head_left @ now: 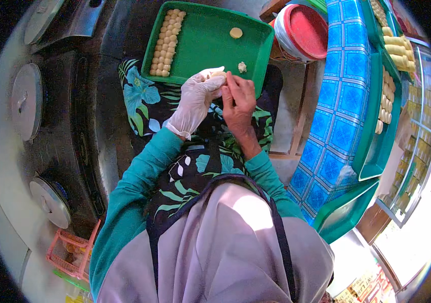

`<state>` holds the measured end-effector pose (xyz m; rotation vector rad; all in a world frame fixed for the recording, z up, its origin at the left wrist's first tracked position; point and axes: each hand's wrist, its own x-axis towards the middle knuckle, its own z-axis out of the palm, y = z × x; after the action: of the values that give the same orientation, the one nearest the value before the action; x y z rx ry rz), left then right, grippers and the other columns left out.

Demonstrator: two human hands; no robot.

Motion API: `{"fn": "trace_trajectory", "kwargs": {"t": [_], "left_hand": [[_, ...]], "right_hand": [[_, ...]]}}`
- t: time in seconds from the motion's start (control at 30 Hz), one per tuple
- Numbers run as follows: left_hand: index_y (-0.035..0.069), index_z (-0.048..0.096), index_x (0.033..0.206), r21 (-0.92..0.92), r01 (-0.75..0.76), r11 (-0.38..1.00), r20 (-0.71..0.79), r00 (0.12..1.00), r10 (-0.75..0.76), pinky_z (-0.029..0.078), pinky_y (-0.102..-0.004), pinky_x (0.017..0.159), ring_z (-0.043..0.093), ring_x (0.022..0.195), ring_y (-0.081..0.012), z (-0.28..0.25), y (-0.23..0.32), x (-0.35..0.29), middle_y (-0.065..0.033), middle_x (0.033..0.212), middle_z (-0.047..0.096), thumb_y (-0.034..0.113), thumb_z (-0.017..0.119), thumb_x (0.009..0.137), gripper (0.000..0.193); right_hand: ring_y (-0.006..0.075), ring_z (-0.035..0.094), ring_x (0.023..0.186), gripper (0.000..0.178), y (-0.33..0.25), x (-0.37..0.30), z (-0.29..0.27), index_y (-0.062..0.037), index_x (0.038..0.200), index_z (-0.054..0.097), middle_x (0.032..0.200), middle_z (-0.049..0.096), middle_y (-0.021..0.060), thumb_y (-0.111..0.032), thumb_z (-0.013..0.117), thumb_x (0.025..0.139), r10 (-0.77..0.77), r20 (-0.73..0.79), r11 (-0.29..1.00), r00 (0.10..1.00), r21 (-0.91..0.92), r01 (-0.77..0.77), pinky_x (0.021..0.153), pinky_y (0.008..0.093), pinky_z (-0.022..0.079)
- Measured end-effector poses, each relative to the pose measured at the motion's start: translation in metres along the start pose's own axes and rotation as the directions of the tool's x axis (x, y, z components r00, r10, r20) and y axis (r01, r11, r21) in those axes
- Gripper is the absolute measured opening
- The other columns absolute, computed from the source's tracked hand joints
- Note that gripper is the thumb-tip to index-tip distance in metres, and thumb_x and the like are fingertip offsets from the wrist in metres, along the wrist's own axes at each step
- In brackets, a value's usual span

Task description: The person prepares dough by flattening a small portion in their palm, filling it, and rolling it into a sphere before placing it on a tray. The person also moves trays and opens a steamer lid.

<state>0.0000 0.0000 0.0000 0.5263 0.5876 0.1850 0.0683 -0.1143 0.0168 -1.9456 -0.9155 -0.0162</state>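
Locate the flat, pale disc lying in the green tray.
In the head view, the pale disc lies in the right half of the green tray, beyond the crumbly lump.

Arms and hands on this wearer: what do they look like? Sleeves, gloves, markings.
Left hand: thin, whitish, semi-translucent glove, wrinkled, with a loose cuff at the wrist. Right hand: no glove. Both arms: long, plain teal sleeves; the left one ends just short of the glove cuff, the right one leaves the wrist bare. No markings show on the sleeves.
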Motion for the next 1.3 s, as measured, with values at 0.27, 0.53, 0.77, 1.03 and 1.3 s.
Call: {"fn": "trace_trajectory", "kwargs": {"t": [0.27, 0.53, 0.77, 1.03, 1.3], "left_hand": [[0.002, 0.059, 0.116, 0.046, 0.037, 0.998, 0.027, 0.999, -0.038, 0.054, -0.0252, 0.079, 0.063, 0.090, -0.0119, 0.006, 0.025, -0.009, -0.0055, 0.105, 0.065, 0.011, 0.062, 0.090, 0.028], [0.002, 0.060, 0.112, 0.137, 0.089, 0.987, 0.024, 0.995, -0.093, 0.054, -0.0248, 0.075, 0.065, 0.088, -0.0140, 0.005, 0.022, -0.005, -0.0066, 0.103, 0.066, 0.015, 0.065, 0.087, 0.029], [0.003, 0.061, 0.110, 0.113, 0.134, 0.985, 0.033, 0.990, -0.138, 0.052, -0.0261, 0.078, 0.064, 0.091, -0.0148, 0.002, 0.017, -0.004, -0.0053, 0.102, 0.066, 0.015, 0.064, 0.087, 0.027], [0.004, 0.063, 0.109, 0.111, 0.109, 0.988, 0.071, 0.991, -0.117, 0.051, -0.0261, 0.078, 0.062, 0.091, -0.0124, 0.002, 0.011, 0.000, -0.0032, 0.101, 0.065, 0.014, 0.064, 0.087, 0.024], [0.003, 0.062, 0.108, 0.091, 0.117, 0.989, 0.048, 0.991, -0.122, 0.049, -0.0250, 0.078, 0.061, 0.090, -0.0116, 0.001, 0.006, 0.000, -0.0028, 0.103, 0.064, 0.012, 0.063, 0.087, 0.024]], "right_hand": [[0.0135, 0.060, 0.089, 0.014, 0.003, 0.005, 0.010, -0.0014, 0.096, 0.070, 0.098, 0.066, 0.0073, -0.004, 0.067, 0.083, 0.256, -0.028, 0.914, 0.966, 0.333, -0.233, 0.077, 0.0268, 0.047], [0.0121, 0.060, 0.076, 0.008, 0.014, 0.008, 0.000, -0.0015, 0.088, 0.068, 0.084, 0.067, 0.0050, -0.005, 0.068, 0.081, 0.503, 0.108, 0.697, 0.858, 0.537, -0.476, 0.070, 0.0258, 0.048], [0.0213, 0.062, 0.077, 0.005, 0.009, 0.020, -0.018, -0.0002, 0.084, 0.066, 0.083, 0.066, 0.0088, 0.000, 0.065, 0.079, 0.111, 0.097, 0.969, 0.989, 0.212, -0.130, 0.071, 0.0316, 0.049], [0.0306, 0.058, 0.076, 0.015, 0.004, 0.032, -0.025, -0.0025, 0.083, 0.065, 0.079, 0.060, 0.0124, 0.004, 0.065, 0.069, -0.012, 0.199, 0.999, 0.980, 0.035, 0.006, 0.069, 0.0396, 0.048], [0.0334, 0.059, 0.073, 0.011, 0.022, 0.030, -0.022, -0.0025, 0.075, 0.061, 0.076, 0.059, 0.0137, 0.003, 0.063, 0.067, -0.189, 0.200, 0.978, 0.961, -0.049, 0.202, 0.065, 0.0415, 0.048]]}}
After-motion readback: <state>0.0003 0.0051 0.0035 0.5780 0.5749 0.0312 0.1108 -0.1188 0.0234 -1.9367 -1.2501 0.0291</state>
